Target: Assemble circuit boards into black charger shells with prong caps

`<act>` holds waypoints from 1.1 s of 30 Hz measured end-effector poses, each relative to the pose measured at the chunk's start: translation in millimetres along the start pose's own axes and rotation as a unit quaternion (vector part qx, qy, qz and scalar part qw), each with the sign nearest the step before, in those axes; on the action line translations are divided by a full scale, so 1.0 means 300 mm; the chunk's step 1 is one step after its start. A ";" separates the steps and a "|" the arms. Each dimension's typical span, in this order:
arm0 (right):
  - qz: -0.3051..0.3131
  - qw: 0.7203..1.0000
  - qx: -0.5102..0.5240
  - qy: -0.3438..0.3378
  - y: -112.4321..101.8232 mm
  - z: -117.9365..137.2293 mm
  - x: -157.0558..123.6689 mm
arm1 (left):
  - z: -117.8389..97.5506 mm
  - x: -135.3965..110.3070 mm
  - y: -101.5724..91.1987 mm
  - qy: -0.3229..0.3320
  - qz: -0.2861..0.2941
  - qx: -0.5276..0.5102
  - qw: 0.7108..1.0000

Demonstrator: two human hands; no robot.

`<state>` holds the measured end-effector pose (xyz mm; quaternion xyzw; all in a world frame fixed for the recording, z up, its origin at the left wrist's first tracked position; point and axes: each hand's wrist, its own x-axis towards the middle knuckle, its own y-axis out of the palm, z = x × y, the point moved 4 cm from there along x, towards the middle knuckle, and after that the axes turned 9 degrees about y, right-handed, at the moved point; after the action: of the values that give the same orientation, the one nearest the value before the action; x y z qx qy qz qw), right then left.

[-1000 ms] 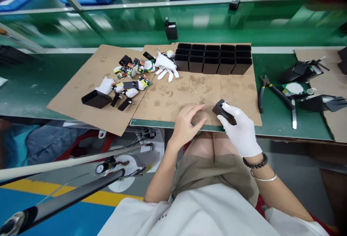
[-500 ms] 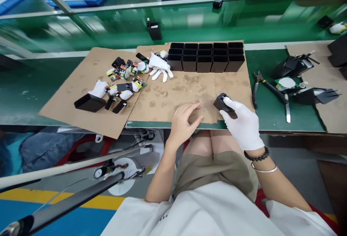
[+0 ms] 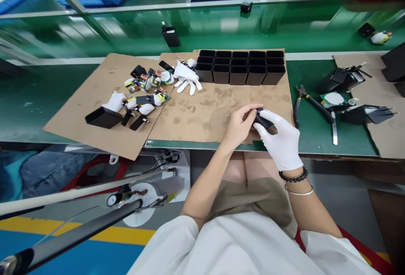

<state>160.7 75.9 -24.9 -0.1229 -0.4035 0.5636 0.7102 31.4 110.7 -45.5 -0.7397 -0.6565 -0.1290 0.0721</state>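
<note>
A small black plastic case (image 3: 263, 119) is held between both hands over the front right of the cardboard (image 3: 202, 119). My right hand (image 3: 281, 140), in a white glove, grips its right side with thumb and fingers. Bare, my left hand (image 3: 238, 127) closes on the case's left end; its fingers partly cover it. Behind them stand several open black cases (image 3: 238, 74) in tight rows. A white glove (image 3: 186, 76) lies left of these rows, beside circuit boards (image 3: 147, 81) with white and yellow parts.
Cutting pliers (image 3: 313, 102) and a metal blade-like tool (image 3: 334, 128) lie to the right. Near them are black cases with boards (image 3: 363, 114). A larger black case (image 3: 104, 117) lies at left. Behind, a green conveyor belt (image 3: 205, 34) carries a few black pieces.
My left hand has moved right and taken hold of the case, which my right hand was holding alone. Pieces on the green belt have shifted left.
</note>
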 end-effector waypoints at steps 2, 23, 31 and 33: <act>0.008 1.000 0.001 -0.010 0.000 -0.006 0.009 | -0.014 -0.007 0.003 0.023 -0.010 0.028 0.999; -0.054 0.998 -0.014 0.014 -0.122 -0.074 0.037 | -0.008 -0.089 -0.081 0.063 -0.185 0.035 0.980; 0.001 0.992 0.002 0.123 -0.095 -0.133 0.014 | -0.042 -0.157 -0.103 0.076 -0.191 0.098 0.974; -0.038 0.982 0.094 0.161 -0.111 -0.143 0.019 | -0.058 -0.195 -0.137 0.089 -0.206 0.161 0.961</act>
<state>215.0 81.9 -29.2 -0.1293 -0.2342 0.5443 0.7951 -17.0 55.3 -48.1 -0.5522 -0.7979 -0.0988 0.2207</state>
